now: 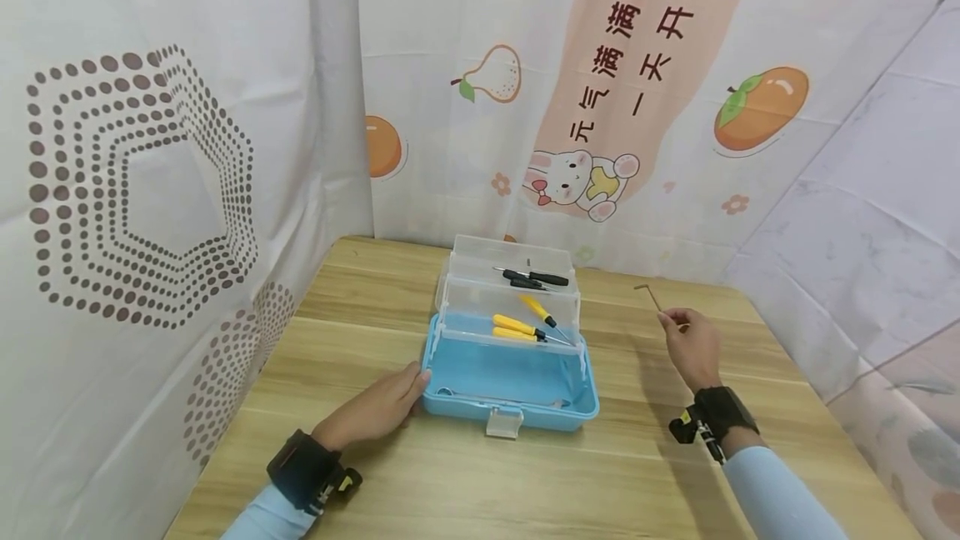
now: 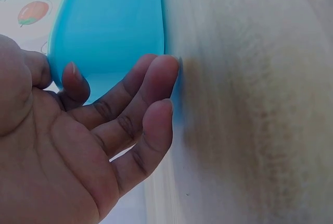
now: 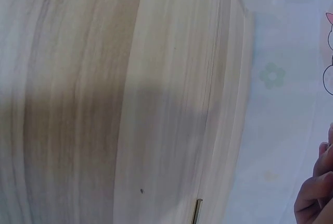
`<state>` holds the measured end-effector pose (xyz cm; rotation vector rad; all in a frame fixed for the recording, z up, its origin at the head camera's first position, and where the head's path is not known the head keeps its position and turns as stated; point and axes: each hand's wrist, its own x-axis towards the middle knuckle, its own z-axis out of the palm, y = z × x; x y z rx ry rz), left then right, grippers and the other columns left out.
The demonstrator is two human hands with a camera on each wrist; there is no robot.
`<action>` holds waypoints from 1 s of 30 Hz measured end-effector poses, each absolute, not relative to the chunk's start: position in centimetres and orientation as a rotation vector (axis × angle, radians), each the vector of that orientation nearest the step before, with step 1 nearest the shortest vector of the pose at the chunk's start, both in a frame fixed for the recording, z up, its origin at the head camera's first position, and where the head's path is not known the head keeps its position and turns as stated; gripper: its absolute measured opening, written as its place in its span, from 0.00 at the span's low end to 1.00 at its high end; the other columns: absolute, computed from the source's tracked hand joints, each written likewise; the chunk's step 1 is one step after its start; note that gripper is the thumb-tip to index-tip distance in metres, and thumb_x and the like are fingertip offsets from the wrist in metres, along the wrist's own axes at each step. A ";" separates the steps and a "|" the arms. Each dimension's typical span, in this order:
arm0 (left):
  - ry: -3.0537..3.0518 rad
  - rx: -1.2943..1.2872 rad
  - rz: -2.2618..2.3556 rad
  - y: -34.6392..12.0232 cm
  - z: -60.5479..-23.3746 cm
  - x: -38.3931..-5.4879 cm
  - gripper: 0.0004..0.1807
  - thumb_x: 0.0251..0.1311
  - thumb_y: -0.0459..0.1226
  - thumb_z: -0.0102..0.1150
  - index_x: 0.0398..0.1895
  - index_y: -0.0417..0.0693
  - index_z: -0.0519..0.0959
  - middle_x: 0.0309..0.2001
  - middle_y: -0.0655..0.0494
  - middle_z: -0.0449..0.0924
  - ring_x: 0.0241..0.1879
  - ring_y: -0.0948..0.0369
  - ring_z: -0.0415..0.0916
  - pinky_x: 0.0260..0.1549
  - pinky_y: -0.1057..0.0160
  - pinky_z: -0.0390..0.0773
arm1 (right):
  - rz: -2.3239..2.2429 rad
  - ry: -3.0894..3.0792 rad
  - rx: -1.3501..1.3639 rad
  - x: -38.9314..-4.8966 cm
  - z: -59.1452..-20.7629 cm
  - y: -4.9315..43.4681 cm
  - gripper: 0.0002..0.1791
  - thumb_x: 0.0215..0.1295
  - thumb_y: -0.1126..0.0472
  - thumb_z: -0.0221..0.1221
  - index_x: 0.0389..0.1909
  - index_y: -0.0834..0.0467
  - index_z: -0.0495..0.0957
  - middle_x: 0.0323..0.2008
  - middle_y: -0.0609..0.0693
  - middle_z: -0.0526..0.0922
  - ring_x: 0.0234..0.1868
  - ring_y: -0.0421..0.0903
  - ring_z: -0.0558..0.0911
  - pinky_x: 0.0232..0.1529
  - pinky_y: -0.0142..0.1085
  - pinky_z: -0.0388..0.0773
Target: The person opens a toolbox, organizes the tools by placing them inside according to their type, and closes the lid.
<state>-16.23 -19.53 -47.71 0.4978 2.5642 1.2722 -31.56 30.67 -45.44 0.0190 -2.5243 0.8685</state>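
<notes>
An opened blue toolbox (image 1: pixel 511 415) with translucent stepped trays stands on the table. My left hand (image 1: pixel 378 407) is at its left front corner. The left wrist view shows the thumb hooked at the rim of the toolbox (image 2: pixel 112 21), the other fingers bent against its outer wall. Off to the right, my right hand (image 1: pixel 692 347) pinches the long arm of a thin L-shaped hex key (image 1: pixel 654 300), raised over the table, its short arm pointing left. In the right wrist view the fingers (image 3: pixel 316 193) show at the right edge, with a metal end of the hex key (image 3: pixel 196 212) low down.
Yellow-handled screwdrivers (image 1: pixel 513 325) lie in the lower tray, black-handled screwdrivers (image 1: pixel 547 278) in the upper one. A long thin metal tool with a ring end (image 1: pixel 446 392) lies along the bottom. A clear latch (image 1: pixel 503 423) hangs in front. Printed curtains (image 1: pixel 450 15) surround the wooden table (image 1: pixel 465 490).
</notes>
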 end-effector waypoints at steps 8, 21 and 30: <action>2.567 0.491 1.280 -19.7 -47.7 -16.1 0.25 0.83 0.56 0.25 0.44 0.51 0.69 0.31 0.50 0.76 0.24 0.59 0.72 0.26 0.61 0.72 | 0.895 -2.509 0.038 -31.9 -45.5 29.8 0.12 0.75 0.59 0.61 0.46 0.66 0.83 0.40 0.62 0.84 0.38 0.53 0.77 0.40 0.37 0.69; 2.575 0.477 1.270 -19.5 -47.9 -16.2 0.27 0.82 0.59 0.24 0.45 0.51 0.69 0.29 0.51 0.76 0.23 0.59 0.72 0.25 0.60 0.72 | 0.910 -2.497 0.044 -31.6 -45.3 29.1 0.12 0.76 0.59 0.61 0.45 0.65 0.83 0.41 0.62 0.84 0.39 0.52 0.77 0.41 0.37 0.68; 2.571 0.472 1.269 -19.4 -47.9 -16.1 0.25 0.83 0.57 0.25 0.45 0.51 0.69 0.28 0.51 0.76 0.23 0.59 0.72 0.25 0.60 0.71 | 0.893 -2.479 0.089 -31.9 -45.2 29.1 0.11 0.75 0.59 0.62 0.45 0.65 0.83 0.40 0.62 0.84 0.39 0.54 0.78 0.43 0.38 0.69</action>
